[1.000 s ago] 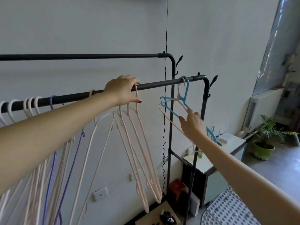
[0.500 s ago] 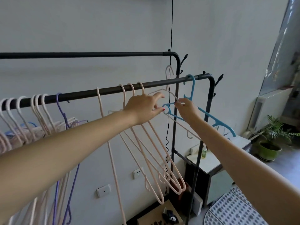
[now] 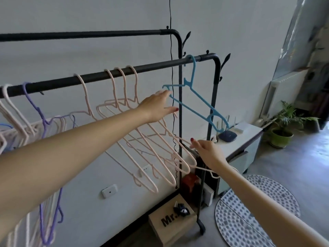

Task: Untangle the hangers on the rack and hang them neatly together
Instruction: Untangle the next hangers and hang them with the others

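Note:
The rack's front black rail (image 3: 160, 67) carries a blue hanger (image 3: 194, 102) near its right bend, tilted down to the right. Left of it three pink hangers (image 3: 124, 90) hang close together, then a single pink one (image 3: 85, 93), a purple hanger (image 3: 31, 98) and a bunch of pink ones (image 3: 10, 113) at the far left. My left hand (image 3: 156, 107) is open, its fingertips by the blue hanger's left tip. Lower down, off the rail, my right hand (image 3: 207, 151) grips a loose pink hanger (image 3: 204, 169); much of it is hidden behind the hand.
A higher back rail (image 3: 89, 33) runs behind. A black cable (image 3: 170, 50) hangs down the wall. Right of the rack stand a white cabinet (image 3: 249, 134) and a potted plant (image 3: 283, 130). A cardboard box (image 3: 170, 223) and a dotted rug (image 3: 258, 211) lie on the floor.
My right hand has come down from the rail with a pink hanger, which is now off the rail. My left hand moved right to the blue hanger's tip. The blue hanger hangs alone.

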